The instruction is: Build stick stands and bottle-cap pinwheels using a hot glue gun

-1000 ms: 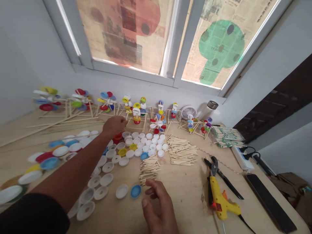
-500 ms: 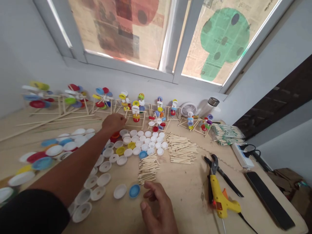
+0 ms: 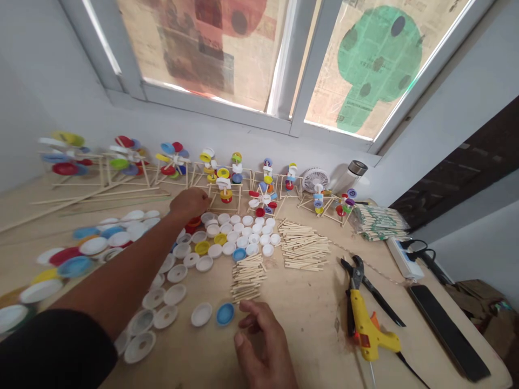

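Observation:
My left hand [image 3: 190, 203] stretches across the table, its fingers closed at the left side of a small bottle-cap wheel [image 3: 224, 186] on a stick frame. The fingertips are partly hidden, so the exact grip point is unclear. Yellow, white and red caps make up this wheel. My right hand [image 3: 263, 346] hovers or rests near the front edge with thumb and curled fingers apart, nothing in it. Close to its fingertips lie a blue cap [image 3: 225, 314] and a pile of short sticks [image 3: 248, 278]. White caps [image 3: 235, 236] spread below my left hand.
More cap wheels [image 3: 173, 162] line the wall, beside a small fan [image 3: 315, 180] and a flask [image 3: 351, 175]. A second stick pile [image 3: 305, 246] lies mid-table. To the right are pliers [image 3: 357, 273], a yellow glue gun [image 3: 368, 329], a phone [image 3: 448, 332] and a power strip [image 3: 405, 259].
The wheel beside my left hand has turned slightly, its caps shifting a little left. Both hands keep nearly the same place; the whole view has shifted slightly.

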Demonstrator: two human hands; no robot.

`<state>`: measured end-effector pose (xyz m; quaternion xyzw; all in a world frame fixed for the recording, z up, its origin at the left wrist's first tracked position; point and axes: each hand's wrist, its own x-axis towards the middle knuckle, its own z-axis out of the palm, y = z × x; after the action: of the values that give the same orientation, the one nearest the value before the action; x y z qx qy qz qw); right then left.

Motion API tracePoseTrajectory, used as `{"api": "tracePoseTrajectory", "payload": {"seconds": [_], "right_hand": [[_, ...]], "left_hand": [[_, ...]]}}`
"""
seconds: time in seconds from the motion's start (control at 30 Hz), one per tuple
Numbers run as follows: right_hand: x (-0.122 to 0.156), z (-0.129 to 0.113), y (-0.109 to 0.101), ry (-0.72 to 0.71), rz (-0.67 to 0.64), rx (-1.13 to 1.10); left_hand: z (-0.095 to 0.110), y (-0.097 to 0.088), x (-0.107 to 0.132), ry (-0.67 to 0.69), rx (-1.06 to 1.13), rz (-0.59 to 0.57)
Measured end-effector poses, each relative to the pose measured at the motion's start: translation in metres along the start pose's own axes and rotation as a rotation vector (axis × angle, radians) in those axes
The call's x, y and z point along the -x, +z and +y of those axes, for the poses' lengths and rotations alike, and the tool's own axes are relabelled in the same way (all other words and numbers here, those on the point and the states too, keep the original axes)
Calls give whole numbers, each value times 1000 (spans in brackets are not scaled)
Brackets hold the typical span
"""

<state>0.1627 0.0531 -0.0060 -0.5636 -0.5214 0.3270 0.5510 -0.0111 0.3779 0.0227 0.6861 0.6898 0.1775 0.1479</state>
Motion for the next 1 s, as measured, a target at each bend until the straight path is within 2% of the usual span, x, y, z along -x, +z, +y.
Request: {"api": "tracePoseTrajectory", "payload": {"seconds": [0.1, 0.2, 0.37, 0.5, 0.63, 0.77, 1.0], "right_hand": [[0, -5, -1, 15, -2, 9], [0, -7, -4, 38, 2, 35], [-9, -17, -12, 1, -14, 13], [-32, -34, -16, -29, 36, -18], [-70, -48, -22, -47, 124, -51], [-106, -52, -27, -25, 223, -171], [-126, -51, -25, -40, 286, -222]], "left_hand": [[5, -4, 5, -77, -65, -104], [12, -13, 15, -108, -94, -88], [24, -28, 44, -151, -81, 130], [40, -31, 68, -86, -23, 270], [57, -21, 79, 41, 58, 237], [72, -4, 78, 126, 106, 162], [91, 25, 66, 131, 147, 133]]}}
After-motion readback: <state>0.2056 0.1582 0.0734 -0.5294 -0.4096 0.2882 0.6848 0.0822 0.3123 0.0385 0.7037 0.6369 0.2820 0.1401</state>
